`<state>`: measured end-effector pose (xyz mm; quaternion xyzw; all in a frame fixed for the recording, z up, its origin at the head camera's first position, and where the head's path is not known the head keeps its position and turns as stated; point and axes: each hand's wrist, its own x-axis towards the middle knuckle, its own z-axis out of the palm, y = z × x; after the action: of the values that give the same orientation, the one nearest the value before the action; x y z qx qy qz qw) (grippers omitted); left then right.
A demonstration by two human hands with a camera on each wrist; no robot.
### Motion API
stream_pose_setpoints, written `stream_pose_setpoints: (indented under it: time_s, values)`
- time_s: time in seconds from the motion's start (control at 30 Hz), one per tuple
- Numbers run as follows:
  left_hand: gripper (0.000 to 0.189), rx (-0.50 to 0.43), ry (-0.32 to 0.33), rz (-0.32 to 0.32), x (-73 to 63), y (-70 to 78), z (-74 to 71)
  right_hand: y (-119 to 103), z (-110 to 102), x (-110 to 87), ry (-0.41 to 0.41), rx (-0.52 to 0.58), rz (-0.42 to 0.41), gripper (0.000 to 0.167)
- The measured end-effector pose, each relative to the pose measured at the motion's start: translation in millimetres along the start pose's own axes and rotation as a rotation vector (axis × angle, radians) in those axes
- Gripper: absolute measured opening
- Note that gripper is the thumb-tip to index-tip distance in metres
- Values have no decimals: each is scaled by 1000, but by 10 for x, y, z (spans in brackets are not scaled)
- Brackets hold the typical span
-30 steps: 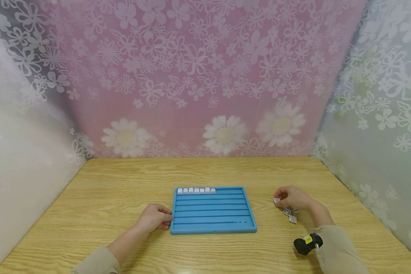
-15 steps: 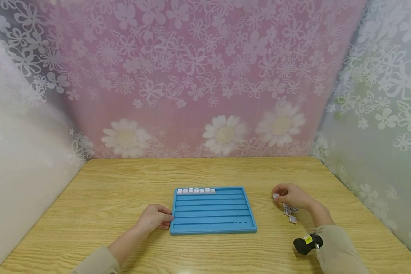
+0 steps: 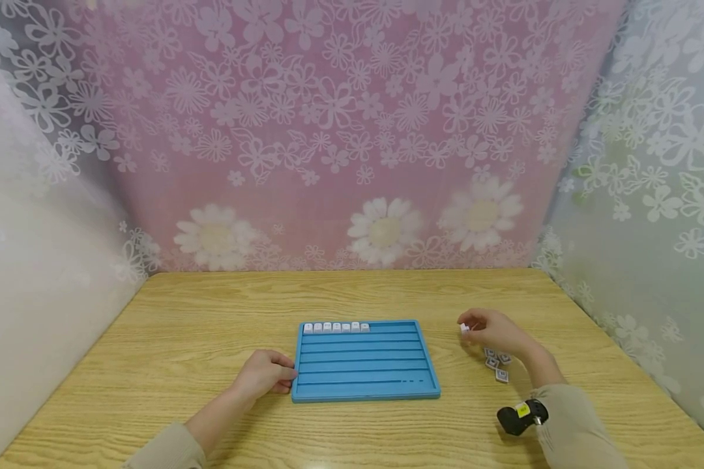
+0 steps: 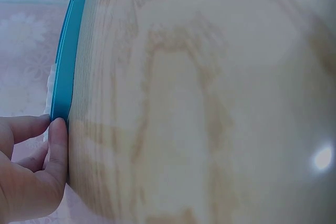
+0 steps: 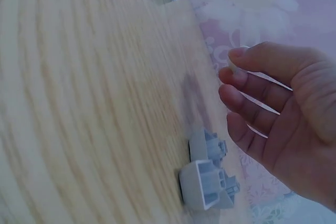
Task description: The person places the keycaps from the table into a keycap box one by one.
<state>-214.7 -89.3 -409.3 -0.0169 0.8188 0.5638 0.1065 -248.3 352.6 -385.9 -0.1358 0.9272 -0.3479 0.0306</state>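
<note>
A blue ridged tray (image 3: 358,365) lies on the table, a row of several white keycaps (image 3: 337,327) along its far left groove. My left hand (image 3: 265,371) is at the tray's left side, thumb and index finger pinching its edge, as the left wrist view also shows. My right hand (image 3: 493,331) is raised right of the tray and pinches one white keycap (image 3: 465,328) between thumb and index finger. In the right wrist view the fingertips mostly cover that keycap. Below this hand, several loose keycaps (image 3: 492,362) lie upside down, their hollow undersides showing in the right wrist view.
The wood-grain table (image 3: 211,306) ends at a pink flowered backdrop (image 3: 328,130), with pale flowered sheets on both sides. A black device (image 3: 522,417) with a yellow label is strapped at the right sleeve.
My right hand has lifted the keycap from beside the loose pile and moved it a little left and away, turning it upright. The left hand and tray have stayed put.
</note>
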Motion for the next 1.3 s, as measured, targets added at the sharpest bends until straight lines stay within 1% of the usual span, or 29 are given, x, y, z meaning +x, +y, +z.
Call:
stream_pose_setpoints:
  time_s: [0.2, 0.3, 0.57, 0.8, 0.97, 1.1, 1.3]
  values:
    - [12, 1, 2, -3, -11, 3, 1, -22, 18, 33, -20, 41, -26, 27]
    - [12, 6, 0, -6, -20, 5, -1, -36, 30, 47, -31, 66, -21, 27]
    - [12, -1, 2, -6, -19, -5, 3, -88, 65, 64, -43, 92, -47, 31]
    - [12, -14, 7, 6, -13, -17, 6, -157, 108, 98, -46, 125, -44, 27]
    - [13, -19, 4, 9, -16, -8, 6, -210, 141, 130, -36, 127, -55, 24]
    - [14, -20, 2, 10, -14, 2, 5, -262, 160, 147, -33, 130, -79, 27]
    - [14, -17, 5, 7, -6, 3, 4, -328, 202, 174, -57, 178, -97, 35]
